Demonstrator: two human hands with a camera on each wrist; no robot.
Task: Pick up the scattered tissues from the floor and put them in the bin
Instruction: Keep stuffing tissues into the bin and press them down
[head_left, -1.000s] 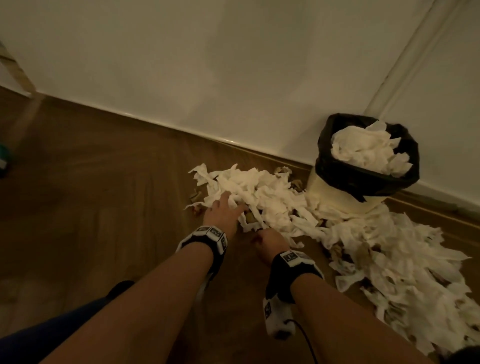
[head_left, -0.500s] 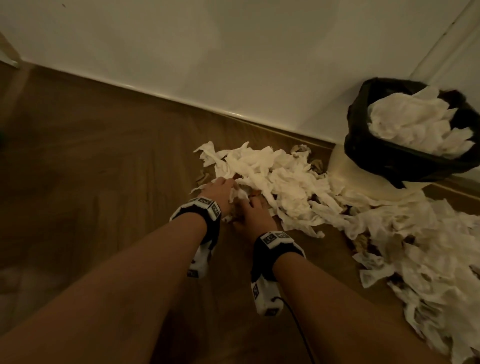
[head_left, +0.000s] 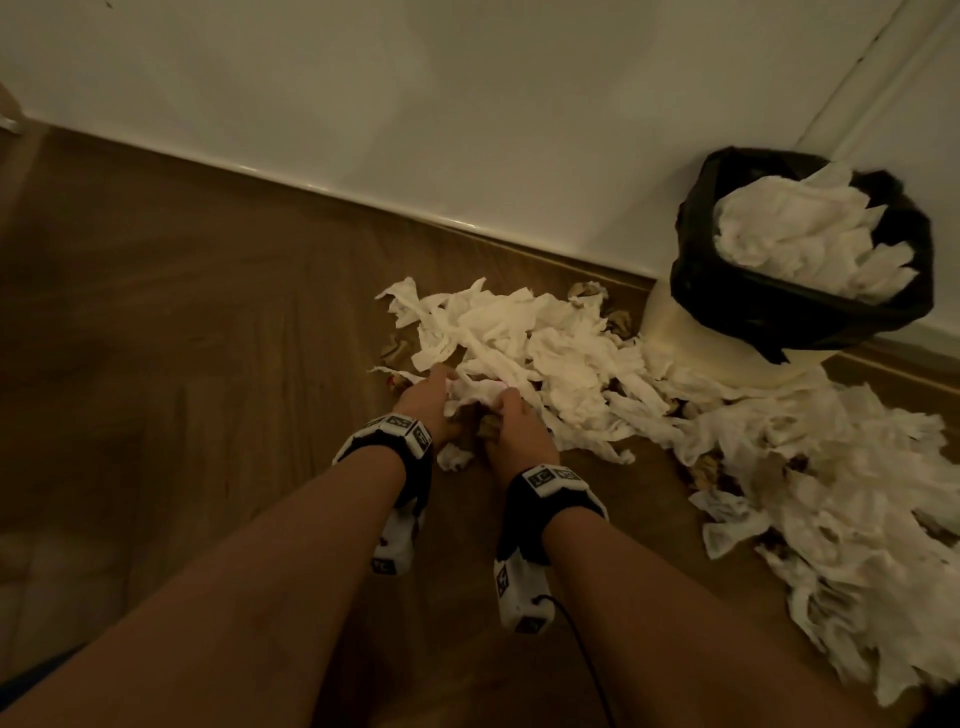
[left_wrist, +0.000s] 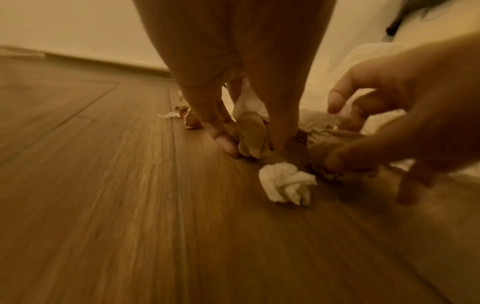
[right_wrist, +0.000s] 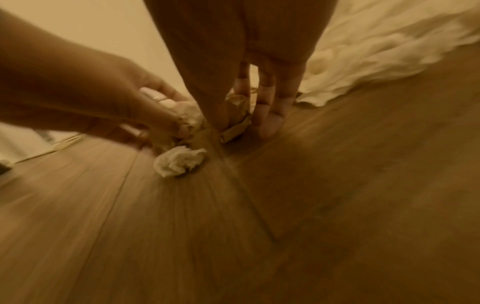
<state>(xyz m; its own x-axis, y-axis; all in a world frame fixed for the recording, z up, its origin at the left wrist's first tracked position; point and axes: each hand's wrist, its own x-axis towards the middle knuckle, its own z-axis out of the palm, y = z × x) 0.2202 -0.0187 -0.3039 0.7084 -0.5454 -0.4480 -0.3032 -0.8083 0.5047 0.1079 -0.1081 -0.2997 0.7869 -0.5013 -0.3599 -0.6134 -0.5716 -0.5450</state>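
We've got a big heap of crumpled white paper tissues (head_left: 545, 358) spread over the brown wood-plank floor (head_left: 182, 338), running from our hands round to the base of the cream round bin with a black bag liner (head_left: 769, 317), which is already stuffed with more white tissue and stands against the white wall (head_left: 467, 104). Our left hand (head_left: 423, 402) has its fingers curled around a scrunched brownish paper scrap (left_wrist: 252, 137) at the heap's near edge, and our right hand (head_left: 511, 431) pinches another brownish wad. One small balled white tissue (left_wrist: 285, 183) sits loose on the floor just beside both hands.
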